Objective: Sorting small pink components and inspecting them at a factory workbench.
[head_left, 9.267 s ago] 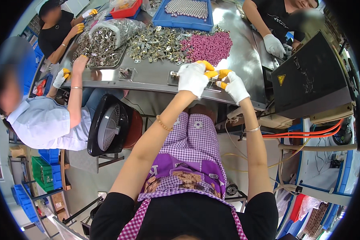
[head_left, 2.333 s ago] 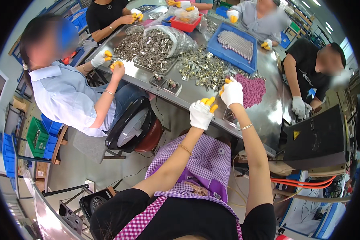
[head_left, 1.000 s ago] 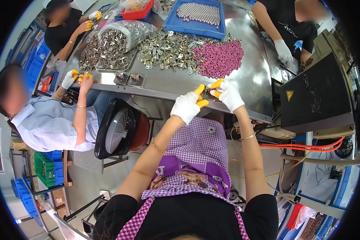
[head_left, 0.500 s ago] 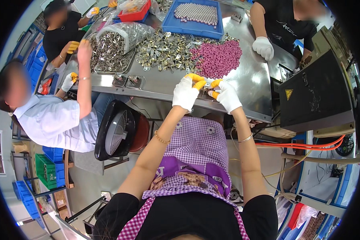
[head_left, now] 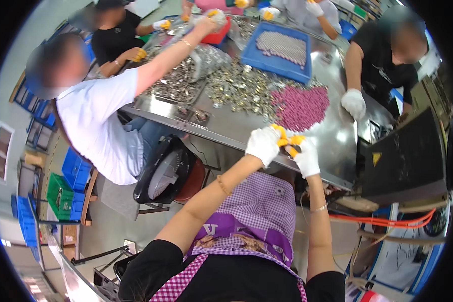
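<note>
Steel bench (head_left: 334, 143) fills the middle of a crowded workshop, co-workers on several sides. Left hand (head_left: 264, 145) and right hand (head_left: 306, 155), white gloves with yellow fingertips, are close together at the near edge. Fingers bent inward on both; can't tell whether either grip is closed on a part, gloves and blur hide it. Pink rings (head_left: 300, 106) heaped just beyond the hands; small metal pieces (head_left: 241, 90) spread to their left, the two piles touching.

Risks as I see it:
- Drop: hands sit near the front edge, so a slipped part could land on the apron (head_left: 261, 204) or floor. Likely cause: bulky gloves, tiny parts.
- Mixing: no divider between the piles, so a careless sweep could push metal in among the rings.
- Blind fit: fingertips cover the work, so misalignment could go unnoticed.
- Knock: left co-worker's arm (head_left: 171, 54) stretches over the bench; a bump to the clear bag (head_left: 211, 58) could spill parts.
</note>
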The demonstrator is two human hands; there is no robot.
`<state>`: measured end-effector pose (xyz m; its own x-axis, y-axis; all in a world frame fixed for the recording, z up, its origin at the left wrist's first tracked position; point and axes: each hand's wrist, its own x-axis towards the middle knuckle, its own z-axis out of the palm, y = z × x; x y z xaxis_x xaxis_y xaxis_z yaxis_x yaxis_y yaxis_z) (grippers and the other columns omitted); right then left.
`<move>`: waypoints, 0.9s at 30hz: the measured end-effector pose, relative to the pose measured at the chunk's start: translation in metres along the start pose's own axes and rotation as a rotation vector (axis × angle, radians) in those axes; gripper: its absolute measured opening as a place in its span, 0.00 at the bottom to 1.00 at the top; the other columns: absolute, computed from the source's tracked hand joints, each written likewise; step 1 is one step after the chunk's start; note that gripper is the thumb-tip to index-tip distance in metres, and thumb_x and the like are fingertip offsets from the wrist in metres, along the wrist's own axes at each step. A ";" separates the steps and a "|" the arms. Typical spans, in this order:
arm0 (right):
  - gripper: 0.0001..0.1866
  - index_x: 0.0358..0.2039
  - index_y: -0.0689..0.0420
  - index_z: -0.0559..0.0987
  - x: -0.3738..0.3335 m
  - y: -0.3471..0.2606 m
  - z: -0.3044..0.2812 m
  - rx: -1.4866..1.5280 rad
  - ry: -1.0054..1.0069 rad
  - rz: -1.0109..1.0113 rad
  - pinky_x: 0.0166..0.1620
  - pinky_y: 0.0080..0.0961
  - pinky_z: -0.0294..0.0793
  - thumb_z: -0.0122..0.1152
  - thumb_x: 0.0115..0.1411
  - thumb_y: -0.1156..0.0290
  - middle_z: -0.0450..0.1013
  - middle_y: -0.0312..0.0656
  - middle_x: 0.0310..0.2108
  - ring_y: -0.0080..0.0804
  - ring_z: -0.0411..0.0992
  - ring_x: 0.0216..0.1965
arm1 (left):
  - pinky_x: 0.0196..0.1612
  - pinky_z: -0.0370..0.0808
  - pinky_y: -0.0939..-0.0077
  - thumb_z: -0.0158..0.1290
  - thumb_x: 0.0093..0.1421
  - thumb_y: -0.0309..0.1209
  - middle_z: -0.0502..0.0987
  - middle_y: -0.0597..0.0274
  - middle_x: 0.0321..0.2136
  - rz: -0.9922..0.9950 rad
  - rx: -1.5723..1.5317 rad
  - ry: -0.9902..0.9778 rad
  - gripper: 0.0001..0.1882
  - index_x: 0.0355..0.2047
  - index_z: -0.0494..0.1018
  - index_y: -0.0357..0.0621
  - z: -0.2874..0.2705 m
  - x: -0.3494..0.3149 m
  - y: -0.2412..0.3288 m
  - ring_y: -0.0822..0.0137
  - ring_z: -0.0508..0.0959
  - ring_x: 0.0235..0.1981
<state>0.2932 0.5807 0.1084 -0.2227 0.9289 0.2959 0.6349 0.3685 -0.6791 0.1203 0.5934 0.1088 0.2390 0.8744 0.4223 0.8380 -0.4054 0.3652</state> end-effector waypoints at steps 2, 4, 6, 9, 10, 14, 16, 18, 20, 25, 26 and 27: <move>0.16 0.38 0.58 0.81 -0.004 0.002 0.002 0.159 0.017 0.113 0.42 0.30 0.72 0.67 0.45 0.75 0.77 0.43 0.39 0.41 0.73 0.36 | 0.34 0.72 0.64 0.51 0.55 0.42 0.79 0.58 0.29 -0.025 0.017 -0.027 0.13 0.29 0.77 0.47 -0.002 -0.001 0.001 0.54 0.76 0.29; 0.17 0.39 0.57 0.81 -0.013 -0.002 0.009 0.123 0.044 0.029 0.43 0.30 0.72 0.67 0.44 0.75 0.76 0.43 0.40 0.40 0.73 0.37 | 0.34 0.72 0.64 0.51 0.55 0.42 0.79 0.58 0.29 -0.010 0.037 -0.010 0.13 0.29 0.77 0.47 -0.005 -0.002 -0.005 0.54 0.76 0.30; 0.21 0.41 0.56 0.80 -0.020 -0.003 0.012 0.037 0.108 -0.113 0.44 0.29 0.72 0.67 0.42 0.76 0.76 0.43 0.42 0.40 0.73 0.38 | 0.34 0.72 0.63 0.51 0.55 0.42 0.79 0.58 0.29 0.035 0.052 0.007 0.13 0.29 0.77 0.47 -0.005 -0.002 -0.007 0.54 0.77 0.30; 0.23 0.43 0.56 0.80 -0.020 -0.006 0.007 -0.045 0.113 -0.180 0.44 0.29 0.72 0.68 0.41 0.76 0.76 0.42 0.43 0.39 0.73 0.38 | 0.35 0.72 0.63 0.51 0.56 0.43 0.80 0.58 0.31 0.047 0.049 -0.035 0.14 0.31 0.77 0.46 -0.010 0.000 -0.005 0.55 0.77 0.32; 0.24 0.43 0.55 0.80 -0.018 -0.007 0.005 -0.077 0.093 -0.176 0.44 0.29 0.72 0.68 0.40 0.77 0.76 0.42 0.44 0.39 0.73 0.38 | 0.36 0.73 0.64 0.51 0.56 0.43 0.80 0.57 0.33 0.042 0.046 -0.088 0.15 0.32 0.77 0.46 -0.017 0.003 -0.005 0.55 0.77 0.33; 0.27 0.44 0.55 0.79 -0.018 -0.010 -0.011 -0.219 0.064 -0.136 0.44 0.29 0.72 0.69 0.38 0.77 0.76 0.42 0.45 0.37 0.73 0.38 | 0.43 0.74 0.67 0.52 0.58 0.44 0.79 0.56 0.43 0.061 -0.141 -0.043 0.19 0.42 0.77 0.44 -0.058 0.012 -0.013 0.57 0.79 0.40; 0.27 0.44 0.54 0.80 -0.028 -0.009 -0.025 -0.369 0.067 -0.084 0.43 0.29 0.72 0.69 0.38 0.78 0.76 0.43 0.44 0.37 0.73 0.38 | 0.43 0.74 0.67 0.52 0.58 0.44 0.79 0.57 0.43 -0.167 -0.198 0.080 0.21 0.46 0.75 0.46 -0.072 0.007 -0.049 0.57 0.79 0.39; 0.27 0.44 0.53 0.80 -0.034 -0.007 -0.044 -0.412 0.065 0.049 0.42 0.29 0.72 0.69 0.38 0.77 0.76 0.43 0.42 0.37 0.73 0.37 | 0.43 0.74 0.69 0.52 0.59 0.44 0.78 0.57 0.44 -0.483 -0.269 0.348 0.24 0.53 0.72 0.48 -0.080 -0.003 -0.101 0.58 0.79 0.38; 0.26 0.45 0.52 0.80 -0.040 0.005 -0.064 -0.382 0.056 0.170 0.41 0.29 0.72 0.69 0.40 0.76 0.76 0.43 0.40 0.38 0.74 0.36 | 0.47 0.73 0.65 0.52 0.59 0.43 0.77 0.57 0.48 -0.758 -0.281 0.473 0.25 0.54 0.69 0.47 -0.105 -0.016 -0.137 0.55 0.78 0.44; 0.23 0.46 0.52 0.80 -0.019 0.054 -0.090 -0.562 0.315 0.442 0.40 0.32 0.73 0.68 0.46 0.69 0.76 0.44 0.38 0.41 0.74 0.35 | 0.45 0.73 0.65 0.48 0.62 0.46 0.77 0.55 0.47 -0.844 -0.091 0.514 0.24 0.55 0.69 0.48 -0.096 -0.025 -0.195 0.53 0.78 0.43; 0.23 0.47 0.52 0.79 -0.012 0.064 -0.091 -0.654 0.360 0.504 0.40 0.32 0.74 0.68 0.47 0.68 0.76 0.43 0.38 0.41 0.74 0.35 | 0.45 0.73 0.65 0.48 0.63 0.46 0.77 0.55 0.46 -0.838 -0.105 0.499 0.24 0.54 0.69 0.48 -0.094 -0.024 -0.196 0.53 0.78 0.43; 0.23 0.47 0.52 0.79 -0.007 0.073 -0.091 -0.747 0.404 0.568 0.40 0.33 0.74 0.67 0.48 0.67 0.76 0.43 0.38 0.41 0.74 0.34 | 0.45 0.73 0.65 0.47 0.63 0.46 0.77 0.55 0.46 -0.831 -0.120 0.482 0.24 0.54 0.70 0.48 -0.091 -0.023 -0.196 0.53 0.78 0.43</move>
<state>0.4085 0.5978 0.1176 0.4332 0.8265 0.3593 0.8990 -0.3677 -0.2380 -0.0944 0.6282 0.1030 -0.6567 0.7018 0.2762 0.5868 0.2454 0.7716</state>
